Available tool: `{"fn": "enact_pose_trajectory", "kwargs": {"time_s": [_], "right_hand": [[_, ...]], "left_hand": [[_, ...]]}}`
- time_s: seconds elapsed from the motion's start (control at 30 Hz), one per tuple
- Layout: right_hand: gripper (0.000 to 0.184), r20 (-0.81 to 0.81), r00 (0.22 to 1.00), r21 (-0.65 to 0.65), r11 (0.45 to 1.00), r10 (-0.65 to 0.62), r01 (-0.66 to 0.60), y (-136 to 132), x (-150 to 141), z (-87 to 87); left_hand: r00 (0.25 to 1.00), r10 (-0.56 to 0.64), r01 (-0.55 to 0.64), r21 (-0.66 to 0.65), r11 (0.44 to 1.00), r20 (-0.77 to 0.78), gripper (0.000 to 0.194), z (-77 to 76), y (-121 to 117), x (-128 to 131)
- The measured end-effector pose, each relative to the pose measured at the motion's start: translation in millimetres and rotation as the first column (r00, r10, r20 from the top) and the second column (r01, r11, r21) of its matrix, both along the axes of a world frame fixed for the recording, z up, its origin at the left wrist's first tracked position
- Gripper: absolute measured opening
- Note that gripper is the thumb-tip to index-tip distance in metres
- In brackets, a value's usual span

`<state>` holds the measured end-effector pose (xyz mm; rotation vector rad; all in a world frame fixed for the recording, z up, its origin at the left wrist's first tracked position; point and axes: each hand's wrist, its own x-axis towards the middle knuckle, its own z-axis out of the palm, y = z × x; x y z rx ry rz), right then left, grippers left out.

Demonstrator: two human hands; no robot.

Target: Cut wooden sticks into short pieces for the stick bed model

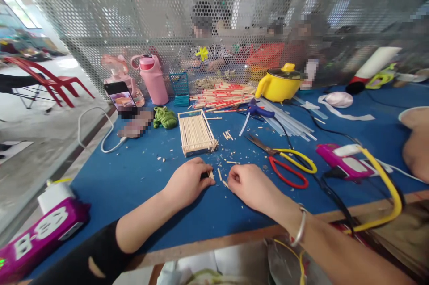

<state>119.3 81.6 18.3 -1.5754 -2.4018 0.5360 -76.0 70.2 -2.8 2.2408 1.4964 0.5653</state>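
Note:
My left hand [189, 181] is closed above the blue table, with a few short wooden stick pieces [211, 174] pinched between thumb and fingers. To its right, my right hand [250, 186] has its fingers curled together, and the end of another short stick [225, 183] shows at the fingertips. Loose stick pieces [220, 174] lie in the gap between both hands. Just beyond them sits a small wooden-stick tray [195, 131] with a floor of parallel sticks and a raised rail frame. Scissors [268, 148] with red and yellow handles lie open, right of my right hand.
Behind the tray are green yarn [165, 117], a pile of sticks [224, 96], a blue glue gun [259, 108], clear glue sticks [290, 119] and a yellow pot [280, 85]. Purple power strips [345, 162] and cables flank the work area. Another person's arm [417, 153] rests far right.

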Motion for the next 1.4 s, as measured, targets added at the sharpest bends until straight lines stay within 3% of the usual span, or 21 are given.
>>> {"fn": "enact_pose_trajectory", "kwargs": {"time_s": [0.2,0.37,0.5,0.6,0.67,0.73,0.8,0.83,0.93,1.03,1.13,1.23,1.3,1.4], "right_hand": [[0.011,-0.134,0.989,-0.097,0.992,0.062,-0.075,-6,7,-4.6],[0.01,-0.008,0.992,-0.035,0.991,0.129,-0.129,-12,12,-4.3],[0.018,0.086,0.977,-0.086,0.978,0.195,-0.188,-1,20,2.8],[0.024,0.036,0.955,-0.107,0.951,0.295,-0.29,23,27,15.0],[0.023,0.011,0.952,-0.048,0.952,0.305,-0.304,46,28,22.7],[0.02,0.036,0.948,0.019,0.948,0.316,-0.317,69,23,26.3],[0.023,0.07,0.919,0.044,0.919,0.389,-0.392,87,13,23.4],[0.026,0.079,0.899,0.058,0.899,0.43,-0.435,95,7,19.5],[0.032,0.086,0.875,0.163,0.86,0.476,-0.484,111,-13,3.0],[0.027,0.098,0.857,0.221,0.828,0.506,-0.515,122,-21,-9.1],[0.024,0.095,0.795,0.205,0.77,0.599,-0.604,126,-6,-7.6],[0.031,0.084,0.741,0.166,0.724,0.666,-0.67,125,17,2.2],[0.041,0.064,0.761,0.166,0.745,0.646,-0.646,127,23,6.2],[0.046,0.046,0.811,0.181,0.793,0.584,-0.581,138,8,1.2]], "left_hand": [[0.999,0.025,-0.024,-0.021,0.999,0.032,0.042,1.5,-4,-1],[1.0,0.03,-0.03,-0.059,0.998,-0.003,0.045,7.7,-2,0],[1.0,-0.023,0.023,-0.006,1.0,-0.006,0.029,17.7,5,10],[0.998,-0.062,0.062,0.114,0.991,-0.012,0.021,29.1,11,15],[1.0,-0.001,-0.009,0.32,0.947,0.029,0.024,35.4,12,11],[0.987,0.13,-0.159,0.532,0.832,0.092,0.032,37.0,10,-1],[0.951,0.277,-0.305,0.594,0.745,0.139,0.05,31.5,9,-17],[0.931,0.334,-0.358,0.554,0.751,0.149,0.06,26.4,8,-25],[0.91,0.386,-0.413,0.254,0.875,0.149,0.077,7.8,11,-43],[0.917,0.369,-0.368,-0.04,0.929,0.152,0.062,-2.1,19,-49],[0.885,0.422,-0.406,-0.117,0.906,0.195,0.041,0.3,26,-52],[0.81,0.497,-0.475,-0.149,0.867,0.312,0.038,5.5,27,-57],[0.759,0.534,-0.5,-0.193,0.844,0.373,0.039,7.0,27,-60],[0.697,0.571,-0.508,-0.263,0.82,0.435,0.04,6.5,27,-59]]}}
